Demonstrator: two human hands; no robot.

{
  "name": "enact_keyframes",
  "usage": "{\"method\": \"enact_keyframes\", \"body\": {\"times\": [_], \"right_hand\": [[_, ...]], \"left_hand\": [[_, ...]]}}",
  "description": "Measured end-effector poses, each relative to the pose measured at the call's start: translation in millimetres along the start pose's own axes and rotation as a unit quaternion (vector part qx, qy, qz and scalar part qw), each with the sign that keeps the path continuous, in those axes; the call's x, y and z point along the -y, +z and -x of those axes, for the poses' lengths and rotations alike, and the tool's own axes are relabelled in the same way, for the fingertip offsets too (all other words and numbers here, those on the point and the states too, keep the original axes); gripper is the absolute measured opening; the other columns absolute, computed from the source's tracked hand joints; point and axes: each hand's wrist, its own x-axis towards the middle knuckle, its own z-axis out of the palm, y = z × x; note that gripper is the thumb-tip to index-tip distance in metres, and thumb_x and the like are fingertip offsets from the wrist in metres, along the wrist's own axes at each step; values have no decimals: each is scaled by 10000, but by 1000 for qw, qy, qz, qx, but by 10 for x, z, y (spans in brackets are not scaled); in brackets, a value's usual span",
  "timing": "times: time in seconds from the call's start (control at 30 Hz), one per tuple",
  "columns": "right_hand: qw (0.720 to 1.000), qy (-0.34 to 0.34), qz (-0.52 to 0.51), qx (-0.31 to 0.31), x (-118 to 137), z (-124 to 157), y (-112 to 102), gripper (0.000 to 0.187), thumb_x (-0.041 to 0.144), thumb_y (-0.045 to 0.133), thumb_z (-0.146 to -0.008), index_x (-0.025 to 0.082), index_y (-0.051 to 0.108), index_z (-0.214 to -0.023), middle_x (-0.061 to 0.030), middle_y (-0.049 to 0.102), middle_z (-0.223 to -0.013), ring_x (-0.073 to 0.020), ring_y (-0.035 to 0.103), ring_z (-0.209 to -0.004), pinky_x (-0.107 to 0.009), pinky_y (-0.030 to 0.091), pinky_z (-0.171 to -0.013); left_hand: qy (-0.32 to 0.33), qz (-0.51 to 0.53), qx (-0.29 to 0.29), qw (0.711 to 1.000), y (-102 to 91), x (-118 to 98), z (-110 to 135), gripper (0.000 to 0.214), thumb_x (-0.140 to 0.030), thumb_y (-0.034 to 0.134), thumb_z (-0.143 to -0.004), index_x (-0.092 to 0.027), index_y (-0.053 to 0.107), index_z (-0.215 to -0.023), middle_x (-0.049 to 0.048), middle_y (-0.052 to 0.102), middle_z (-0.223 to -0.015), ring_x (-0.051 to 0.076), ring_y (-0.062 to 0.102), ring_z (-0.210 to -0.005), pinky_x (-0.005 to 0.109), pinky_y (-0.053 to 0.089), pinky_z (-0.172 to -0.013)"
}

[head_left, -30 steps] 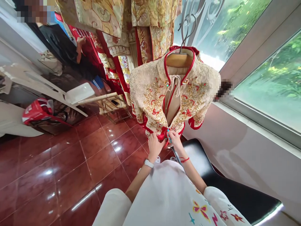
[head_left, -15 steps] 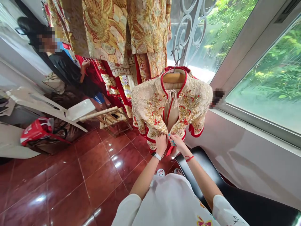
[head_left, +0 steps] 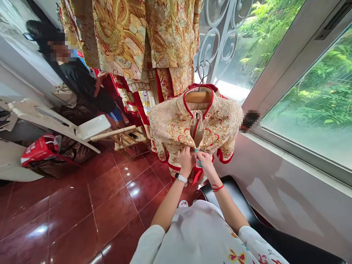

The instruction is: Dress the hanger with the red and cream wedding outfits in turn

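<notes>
In front of me hangs a cream jacket (head_left: 173, 117) with gold beading, red flower embroidery and red edging, on a wooden hanger (head_left: 199, 96). A thin tie is knotted in a bow (head_left: 197, 119) at its collar. Below the bow the front edges part, then meet at my fingers. My left hand (head_left: 186, 161) is closed on the left front edge near the hem. Close beside it, my right hand (head_left: 204, 160) pinches the front closure, blue nails showing. My fingers hide the exact fastening.
Gold-embroidered garments (head_left: 121, 40) hang behind the jacket. At the left a person in a black shirt (head_left: 79, 79) stands near white chairs (head_left: 95, 126), a bamboo stool (head_left: 129, 141) and a red bag (head_left: 41, 150). A black seat (head_left: 233, 198) and a window (head_left: 316, 99) are to the right.
Both hands have moved slightly up the jacket's front, and the parted opening above them is shorter. The whole view has shifted a little. Both hands keep their grip.
</notes>
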Motion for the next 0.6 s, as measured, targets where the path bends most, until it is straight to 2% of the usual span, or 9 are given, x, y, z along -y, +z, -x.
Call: {"method": "enact_keyframes", "body": {"times": [0.1, 0.2, 0.37, 0.5, 0.6], "right_hand": [[1000, 6, -6, 0, -38, 10, -36, 451, 555, 706, -629, 218, 419, -541, 99, 255, -470, -33, 171, -421, -230, 119, -430], [999, 28, -21, 21, 82, -66, -71, 424, 549, 715, -630, 215, 461, -570, 105, 271, -461, -36, 182, -402, -229, 136, -413], [999, -14, -27, 41, 593, -344, -29, 323, 439, 674, -754, 204, 493, -628, 103, 293, -490, -38, 202, -400, -224, 177, -402], [998, -54, -40, 15, 1033, -543, 96, 290, 391, 626, -832, 212, 474, -662, 103, 280, -505, -49, 214, -416, -210, 198, -403], [991, -121, -50, -2, 1332, -607, 187, 276, 365, 593, -874, 215, 469, -678, 95, 282, -513, -59, 224, -431, -199, 219, -410]], "left_hand": [[30, -13, 9, 999, 37, -26, -165, 154, -171, 552, -928, -182, 659, -1039, 116, 742, -957, 274, 691, -957, 370, 429, -874], [45, -11, 7, 999, 142, -23, -178, 145, -183, 533, -947, -186, 668, -999, 109, 743, -944, 265, 694, -927, 363, 431, -850], [27, 14, -4, 1000, 194, -98, -196, 230, -251, 454, -1012, -186, 674, -1028, 105, 739, -988, 241, 687, -934, 344, 426, -861], [0, 30, 1, 1000, 136, -150, -300, 270, -273, 420, -1035, -193, 676, -1015, 102, 734, -989, 234, 678, -952, 329, 424, -877], [-6, 36, 5, 999, 145, -153, -298, 286, -286, 411, -1039, -198, 674, -967, 89, 727, -944, 223, 677, -916, 318, 430, -858]]}}
